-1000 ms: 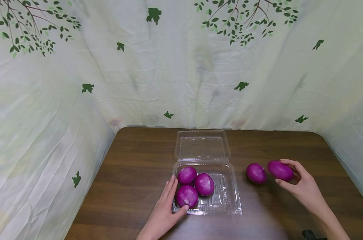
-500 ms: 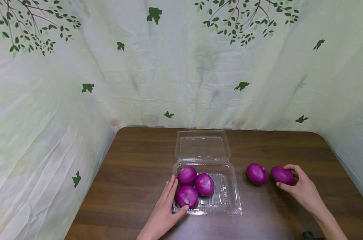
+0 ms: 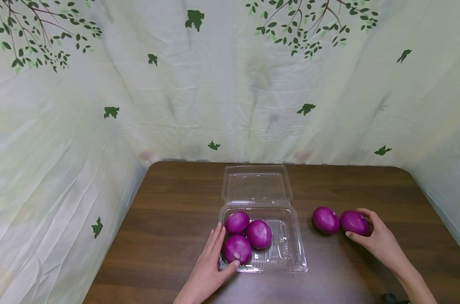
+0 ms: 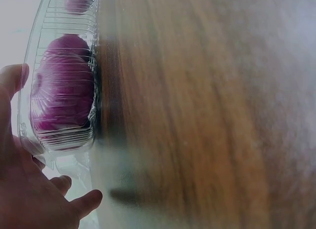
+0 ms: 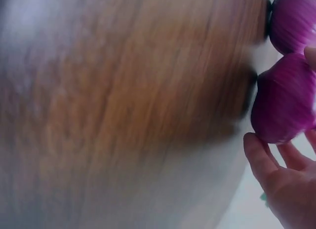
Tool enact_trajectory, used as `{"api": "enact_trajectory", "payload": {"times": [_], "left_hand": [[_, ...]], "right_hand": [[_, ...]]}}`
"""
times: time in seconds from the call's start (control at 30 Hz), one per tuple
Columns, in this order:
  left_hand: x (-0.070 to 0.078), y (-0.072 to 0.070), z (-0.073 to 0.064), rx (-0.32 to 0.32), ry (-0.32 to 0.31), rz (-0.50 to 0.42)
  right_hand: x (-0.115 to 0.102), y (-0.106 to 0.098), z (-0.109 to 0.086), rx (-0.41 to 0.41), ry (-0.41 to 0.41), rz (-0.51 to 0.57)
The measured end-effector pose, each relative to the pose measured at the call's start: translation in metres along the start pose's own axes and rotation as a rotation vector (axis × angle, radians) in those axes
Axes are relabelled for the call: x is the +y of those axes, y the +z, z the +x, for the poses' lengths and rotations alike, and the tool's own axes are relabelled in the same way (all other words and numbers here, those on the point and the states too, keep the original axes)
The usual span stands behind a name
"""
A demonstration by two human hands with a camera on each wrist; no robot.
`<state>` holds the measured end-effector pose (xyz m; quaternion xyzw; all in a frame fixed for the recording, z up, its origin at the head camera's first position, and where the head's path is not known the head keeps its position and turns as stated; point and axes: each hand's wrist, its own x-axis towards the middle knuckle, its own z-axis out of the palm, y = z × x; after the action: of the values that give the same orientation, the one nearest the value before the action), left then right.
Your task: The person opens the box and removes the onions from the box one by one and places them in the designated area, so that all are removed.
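Note:
In the head view my right hand [image 3: 379,238] grips a red onion [image 3: 354,223] between thumb and fingers, low over the table. Just left of it sits another red onion [image 3: 325,220], its side right at the held one. The right wrist view shows the gripped onion [image 5: 286,98] with fingertips at its end. My left hand [image 3: 208,266] lies along the left side of a clear plastic clamshell container [image 3: 287,253], fingers straight, thumb at the front rim. Three red onions [image 3: 258,234] sit in the container's left half; its lid [image 3: 257,185] is folded back.
The brown wooden table [image 3: 169,202] has rounded far corners. Behind it hangs a pale curtain [image 3: 230,84] printed with leaves and branches. A small black object [image 3: 390,298] shows at the bottom edge beside the right forearm.
My right hand has lowered the onion toward the table, then shifted it slightly left, up against the other onion. The left hand and the container have stayed in place.

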<state>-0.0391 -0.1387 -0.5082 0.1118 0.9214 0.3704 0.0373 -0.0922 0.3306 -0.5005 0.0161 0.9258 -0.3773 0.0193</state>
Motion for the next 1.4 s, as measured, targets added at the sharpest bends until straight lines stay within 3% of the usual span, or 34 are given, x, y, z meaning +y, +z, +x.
{"api": "enact_trajectory", "payload": {"times": [0.77, 0.93, 1.17, 1.4], "left_hand": [[-0.001, 0.001, 0.000, 0.008, 0.006, 0.004], [-0.001, 0.001, 0.000, 0.008, 0.000, 0.005], [-0.001, 0.002, 0.000, 0.019, 0.011, 0.000], [-0.001, 0.002, 0.000, 0.017, 0.014, 0.003]], "right_hand": [[-0.003, 0.002, -0.001, -0.027, 0.060, 0.001], [-0.009, 0.003, -0.005, 0.062, 0.006, 0.012], [-0.029, 0.012, -0.017, 0.237, -0.193, 0.016], [-0.051, 0.028, -0.028, 0.355, -0.275, 0.046]]}}
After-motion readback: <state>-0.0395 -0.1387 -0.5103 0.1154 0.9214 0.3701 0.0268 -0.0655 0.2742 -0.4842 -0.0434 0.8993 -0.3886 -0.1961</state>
